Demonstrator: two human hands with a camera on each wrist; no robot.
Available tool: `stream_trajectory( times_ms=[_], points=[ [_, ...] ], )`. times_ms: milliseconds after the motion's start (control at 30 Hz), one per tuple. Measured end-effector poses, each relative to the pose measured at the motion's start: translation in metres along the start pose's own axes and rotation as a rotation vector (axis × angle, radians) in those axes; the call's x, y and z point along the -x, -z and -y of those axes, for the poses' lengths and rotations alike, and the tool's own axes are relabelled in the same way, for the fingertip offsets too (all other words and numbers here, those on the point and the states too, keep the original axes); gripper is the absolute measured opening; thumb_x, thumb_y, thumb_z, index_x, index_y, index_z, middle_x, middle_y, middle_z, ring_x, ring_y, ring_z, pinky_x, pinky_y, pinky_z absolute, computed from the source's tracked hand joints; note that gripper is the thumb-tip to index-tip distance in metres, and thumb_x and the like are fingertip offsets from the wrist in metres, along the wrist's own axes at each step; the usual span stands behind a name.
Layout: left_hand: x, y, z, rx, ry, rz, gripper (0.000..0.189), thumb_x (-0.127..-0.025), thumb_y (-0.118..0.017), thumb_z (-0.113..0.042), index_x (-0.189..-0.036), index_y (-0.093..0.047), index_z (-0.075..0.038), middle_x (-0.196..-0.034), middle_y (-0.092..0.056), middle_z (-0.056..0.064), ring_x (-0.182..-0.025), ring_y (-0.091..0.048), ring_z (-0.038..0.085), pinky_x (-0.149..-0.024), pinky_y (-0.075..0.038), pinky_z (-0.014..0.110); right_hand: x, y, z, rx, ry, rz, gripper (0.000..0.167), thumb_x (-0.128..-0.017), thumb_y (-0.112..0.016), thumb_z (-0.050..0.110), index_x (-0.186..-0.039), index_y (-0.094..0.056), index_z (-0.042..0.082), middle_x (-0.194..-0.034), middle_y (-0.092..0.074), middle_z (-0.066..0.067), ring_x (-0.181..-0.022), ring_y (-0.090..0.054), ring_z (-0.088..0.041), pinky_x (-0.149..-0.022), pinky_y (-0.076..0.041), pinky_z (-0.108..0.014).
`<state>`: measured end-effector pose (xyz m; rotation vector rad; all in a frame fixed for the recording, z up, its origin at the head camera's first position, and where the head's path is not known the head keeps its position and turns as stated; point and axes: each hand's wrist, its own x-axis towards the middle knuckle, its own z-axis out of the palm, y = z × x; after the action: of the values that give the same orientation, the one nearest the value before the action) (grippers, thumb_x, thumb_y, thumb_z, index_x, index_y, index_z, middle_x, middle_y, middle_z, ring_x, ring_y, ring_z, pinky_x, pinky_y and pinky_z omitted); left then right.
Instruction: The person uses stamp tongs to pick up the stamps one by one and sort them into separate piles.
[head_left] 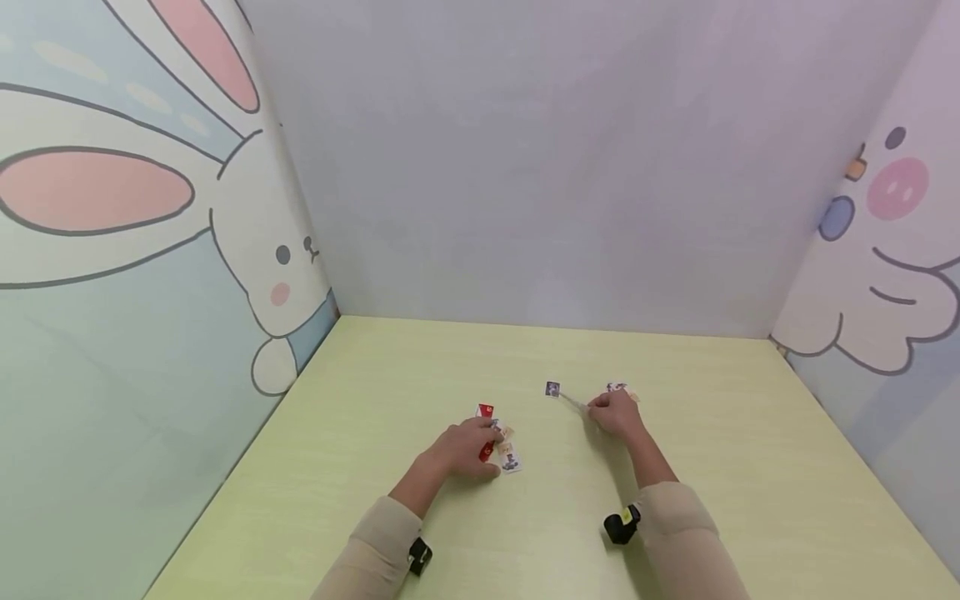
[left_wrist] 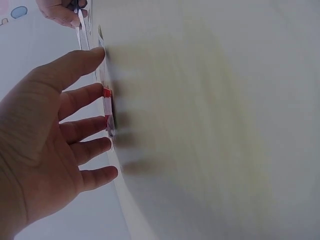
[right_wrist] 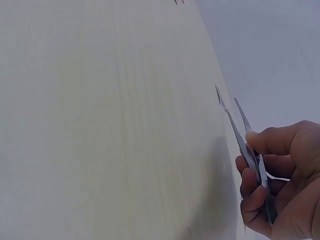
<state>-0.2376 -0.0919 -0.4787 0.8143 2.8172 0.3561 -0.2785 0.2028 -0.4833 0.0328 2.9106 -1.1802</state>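
Note:
My right hand (head_left: 617, 413) holds a pair of metal tweezers (right_wrist: 256, 157), whose two arms stand apart in the right wrist view. One tweezer tip meets the edge of a small dark-printed card (head_left: 552, 389) lying on the table. Spread and only slightly bent, the fingers of my left hand (head_left: 467, 450) reach over a red-and-white flat piece (head_left: 486, 411), fingertips at or on it. Beside that hand lie small printed cards (head_left: 510, 458), partly covered by the fingers. In the left wrist view the red-edged piece (left_wrist: 107, 107) shows edge-on at the fingertips.
Just beyond my right hand lies another printed card (head_left: 617, 387), partly hidden. The pale yellow table (head_left: 420, 358) ends at a plain back wall (head_left: 525, 167). Side walls carry a cartoon rabbit (head_left: 255, 233) and a pink-nosed figure (head_left: 847, 292). Black wrist cameras (head_left: 622, 526) hang by the sleeves.

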Motion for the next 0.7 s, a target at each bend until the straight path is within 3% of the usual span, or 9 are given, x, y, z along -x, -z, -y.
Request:
stream_trajectory(
  times_ms=[400, 700],
  points=[
    [0.0, -0.001, -0.001, -0.042, -0.026, -0.025, 0.055, -0.079, -0.07, -0.039, -0.129, -0.057, -0.019, -0.135, -0.047, 0.001, -0.122, -0.041, 0.022, -0.098, -0.036, 0.041, 0.017, -0.002, 0.006, -0.057, 0.016, 0.048, 0.016, -0.081, -0.063, 0.008, -0.089, -0.07, -0.004, -0.082, -0.064, -0.009, -0.07, -0.054, -0.02, -0.059, -0.044, -0.03],
    [0.001, -0.002, 0.002, -0.015, -0.023, -0.017, 0.052, -0.079, -0.069, -0.04, -0.124, -0.058, -0.017, -0.127, -0.051, -0.001, -0.112, -0.046, 0.017, -0.094, -0.04, 0.037, 0.026, -0.01, 0.013, -0.047, 0.063, 0.105, 0.011, -0.081, -0.063, 0.005, -0.086, -0.071, -0.002, -0.079, -0.063, -0.006, -0.066, -0.051, -0.016, -0.058, -0.042, -0.029]
  ],
)
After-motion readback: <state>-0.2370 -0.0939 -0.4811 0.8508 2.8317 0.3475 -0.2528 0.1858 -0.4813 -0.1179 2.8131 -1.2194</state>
